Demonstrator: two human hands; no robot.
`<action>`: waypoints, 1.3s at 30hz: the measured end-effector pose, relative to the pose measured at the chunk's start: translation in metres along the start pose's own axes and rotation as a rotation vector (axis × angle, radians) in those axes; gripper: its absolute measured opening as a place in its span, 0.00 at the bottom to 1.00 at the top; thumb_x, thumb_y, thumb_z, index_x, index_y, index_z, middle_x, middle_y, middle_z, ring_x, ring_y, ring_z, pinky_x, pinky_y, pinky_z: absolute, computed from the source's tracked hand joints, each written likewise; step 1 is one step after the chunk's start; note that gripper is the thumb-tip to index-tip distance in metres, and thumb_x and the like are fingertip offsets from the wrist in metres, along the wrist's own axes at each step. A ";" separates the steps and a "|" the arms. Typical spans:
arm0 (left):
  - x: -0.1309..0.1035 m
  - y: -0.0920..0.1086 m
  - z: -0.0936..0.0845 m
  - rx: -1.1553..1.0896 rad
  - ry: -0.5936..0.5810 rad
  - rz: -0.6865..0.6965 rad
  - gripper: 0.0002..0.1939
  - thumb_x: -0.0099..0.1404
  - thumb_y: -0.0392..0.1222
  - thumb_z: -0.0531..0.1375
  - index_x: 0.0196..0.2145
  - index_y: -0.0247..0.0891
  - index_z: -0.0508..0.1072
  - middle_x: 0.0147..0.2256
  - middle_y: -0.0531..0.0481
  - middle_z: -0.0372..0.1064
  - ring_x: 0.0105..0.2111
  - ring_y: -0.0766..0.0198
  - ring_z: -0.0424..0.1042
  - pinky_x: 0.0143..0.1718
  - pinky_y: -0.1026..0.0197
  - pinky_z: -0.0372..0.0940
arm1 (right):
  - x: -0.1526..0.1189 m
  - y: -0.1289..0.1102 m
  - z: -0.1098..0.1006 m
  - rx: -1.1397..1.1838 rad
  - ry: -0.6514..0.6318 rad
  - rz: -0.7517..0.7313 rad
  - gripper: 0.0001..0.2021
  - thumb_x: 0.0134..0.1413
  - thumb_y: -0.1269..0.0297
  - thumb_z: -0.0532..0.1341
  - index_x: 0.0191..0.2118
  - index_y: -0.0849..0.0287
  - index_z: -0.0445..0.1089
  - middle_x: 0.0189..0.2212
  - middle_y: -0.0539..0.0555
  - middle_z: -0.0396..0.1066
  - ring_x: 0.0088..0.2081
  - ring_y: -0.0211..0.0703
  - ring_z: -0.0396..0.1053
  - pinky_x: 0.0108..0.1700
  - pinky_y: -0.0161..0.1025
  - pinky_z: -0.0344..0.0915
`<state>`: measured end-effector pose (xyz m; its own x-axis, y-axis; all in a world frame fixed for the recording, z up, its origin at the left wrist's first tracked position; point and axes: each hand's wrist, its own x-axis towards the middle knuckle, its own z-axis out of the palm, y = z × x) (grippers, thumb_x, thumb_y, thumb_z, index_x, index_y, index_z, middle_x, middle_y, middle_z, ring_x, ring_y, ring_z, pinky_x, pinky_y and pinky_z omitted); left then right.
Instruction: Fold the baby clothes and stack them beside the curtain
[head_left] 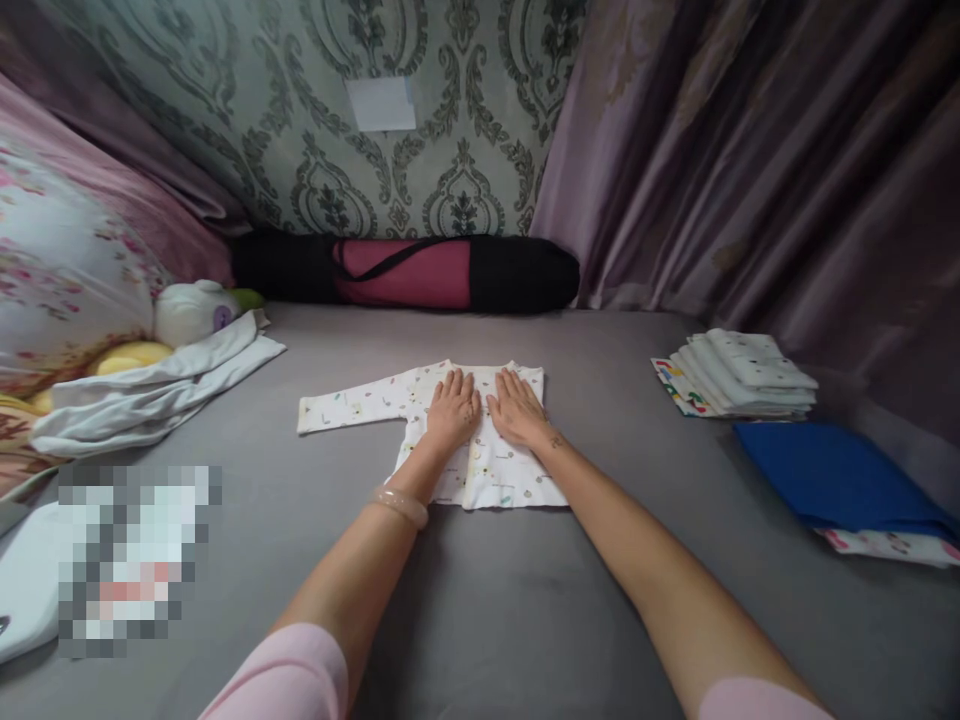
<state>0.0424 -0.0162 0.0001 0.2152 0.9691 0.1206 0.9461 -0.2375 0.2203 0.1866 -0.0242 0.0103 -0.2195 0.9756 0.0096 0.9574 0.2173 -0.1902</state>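
A small white patterned baby shirt (450,480) lies on the grey sheet in front of me. Its left sleeve (352,402) stretches out to the left; on the right side no sleeve shows. My left hand (454,408) rests flat on the shirt's upper middle, fingers pointing away from me. Close beside it, my right hand (517,408) presses flat on the right half, a small gap between the two. Neither hand grips anything. Parts of the upper front are hidden under my palms.
At the right are a stack of folded white clothes (750,370) and a blue folded cloth (840,475). On the left lie a grey-white garment (157,390), a white plush toy (193,312) and a blurred-out item (139,560). A black and pink long bag (405,272) lies along the wall.
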 end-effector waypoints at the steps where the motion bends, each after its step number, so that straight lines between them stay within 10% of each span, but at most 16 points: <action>1: 0.000 0.001 0.000 -0.003 -0.001 -0.009 0.29 0.72 0.45 0.39 0.65 0.29 0.55 0.66 0.37 0.46 0.67 0.51 0.45 0.65 0.48 0.43 | 0.000 0.003 -0.001 -0.013 0.008 0.033 0.32 0.66 0.57 0.40 0.67 0.77 0.45 0.68 0.66 0.40 0.68 0.52 0.37 0.67 0.46 0.34; 20: 0.011 -0.016 -0.015 -0.254 -0.202 -0.039 0.35 0.69 0.53 0.44 0.65 0.24 0.50 0.68 0.34 0.38 0.68 0.50 0.38 0.66 0.49 0.40 | -0.002 0.023 -0.018 -0.106 -0.013 0.282 0.31 0.65 0.59 0.43 0.66 0.79 0.48 0.67 0.70 0.43 0.67 0.58 0.41 0.65 0.51 0.42; 25: -0.001 -0.049 -0.038 -0.411 0.085 -0.055 0.27 0.68 0.46 0.50 0.59 0.27 0.61 0.62 0.33 0.55 0.63 0.52 0.55 0.62 0.53 0.51 | 0.000 -0.020 -0.026 -0.056 0.054 -0.001 0.29 0.66 0.60 0.41 0.67 0.71 0.47 0.69 0.63 0.40 0.69 0.52 0.36 0.67 0.50 0.34; 34: -0.045 -0.139 -0.079 -0.236 0.360 -0.655 0.19 0.64 0.43 0.53 0.51 0.34 0.68 0.48 0.35 0.68 0.52 0.46 0.65 0.54 0.48 0.59 | 0.008 -0.056 -0.003 0.039 -0.106 -0.155 0.29 0.67 0.57 0.40 0.68 0.64 0.46 0.69 0.57 0.39 0.69 0.50 0.33 0.67 0.51 0.33; 39: -0.068 -0.170 -0.081 -0.165 0.332 -0.958 0.19 0.62 0.47 0.55 0.45 0.30 0.71 0.50 0.25 0.64 0.54 0.34 0.60 0.49 0.40 0.59 | 0.019 -0.069 -0.022 0.000 -0.085 -0.127 0.24 0.67 0.60 0.42 0.60 0.63 0.63 0.63 0.62 0.56 0.64 0.54 0.51 0.64 0.54 0.41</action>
<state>-0.1524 -0.0472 0.0325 -0.7144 0.6951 0.0805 0.6350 0.5955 0.4921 0.1200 -0.0195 0.0450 -0.3535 0.9341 -0.0496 0.9210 0.3383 -0.1931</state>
